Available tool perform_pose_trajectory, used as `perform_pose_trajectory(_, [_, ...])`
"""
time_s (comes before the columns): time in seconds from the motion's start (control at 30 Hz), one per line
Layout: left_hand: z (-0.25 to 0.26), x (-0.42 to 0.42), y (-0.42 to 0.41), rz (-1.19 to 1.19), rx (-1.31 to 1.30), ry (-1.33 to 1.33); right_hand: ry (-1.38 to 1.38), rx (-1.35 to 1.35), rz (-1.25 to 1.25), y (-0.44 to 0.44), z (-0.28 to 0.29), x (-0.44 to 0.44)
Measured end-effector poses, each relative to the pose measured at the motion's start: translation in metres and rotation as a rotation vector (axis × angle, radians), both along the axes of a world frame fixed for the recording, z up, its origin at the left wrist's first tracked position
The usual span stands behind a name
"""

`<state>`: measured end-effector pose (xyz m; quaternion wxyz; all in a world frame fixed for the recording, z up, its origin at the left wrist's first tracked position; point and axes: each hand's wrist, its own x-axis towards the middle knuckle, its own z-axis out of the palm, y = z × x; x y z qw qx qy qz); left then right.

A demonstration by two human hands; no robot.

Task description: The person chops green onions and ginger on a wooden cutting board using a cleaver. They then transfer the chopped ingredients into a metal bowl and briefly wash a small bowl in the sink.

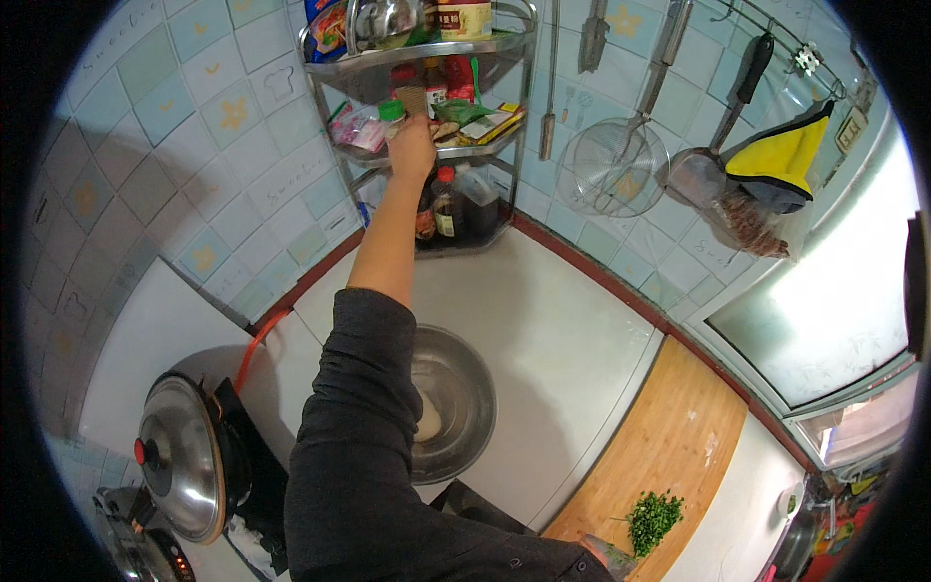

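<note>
My left hand [412,149] is stretched out to the middle tier of a metal corner rack [422,54]. It is beside a green-capped jar [391,111] and below an upright brown, ribbed thing [413,100]; its fingertips are hard to make out, so its grip is unclear. Only a sliver of my right hand [595,551] shows at the bottom edge, past the dark clothing. It is against what looks like a knife blade [612,559] with green bits on it. Chopped green herbs [653,522] lie in a heap beside the blade on a wooden cutting board [680,407].
A metal bowl [465,407] holding a pale lump [429,418] stands partly under my left forearm. At left is a lidded wok [182,458] with an orange hose [258,342] behind. Sauce bottles [445,204] fill the bottom tier; a wire strainer [618,167] and ladle [698,171] hang right.
</note>
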<state>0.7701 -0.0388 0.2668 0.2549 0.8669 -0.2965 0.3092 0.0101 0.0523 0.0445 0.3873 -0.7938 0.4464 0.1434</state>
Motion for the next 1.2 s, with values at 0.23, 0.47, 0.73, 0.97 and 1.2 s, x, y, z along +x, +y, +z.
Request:
perform_pose_trajectory(0.23, [0.002,-0.007,0.003,-0.006,0.064,-0.091,0.004,-0.003,0.004,-0.003,-0.001,0.000])
perform_pose_trajectory(0.47, [-0.007,-0.004,-0.010,-0.060,0.069,-0.140,0.014,-0.003,0.004,-0.002,-0.003,0.001])
perform_pose_trajectory(0.73, [-0.001,-0.007,-0.036,0.074,0.193,-0.011,0.052,-0.006,0.006,0.009,-0.012,-0.008])
perform_pose_trajectory(0.97, [0.011,0.023,-0.059,0.138,0.353,0.242,-0.021,-0.045,0.014,0.020,-0.011,-0.007])
perform_pose_trajectory(1.2, [0.001,0.031,-0.057,0.089,0.342,0.089,0.050,-0.064,0.086,0.023,0.000,0.000])
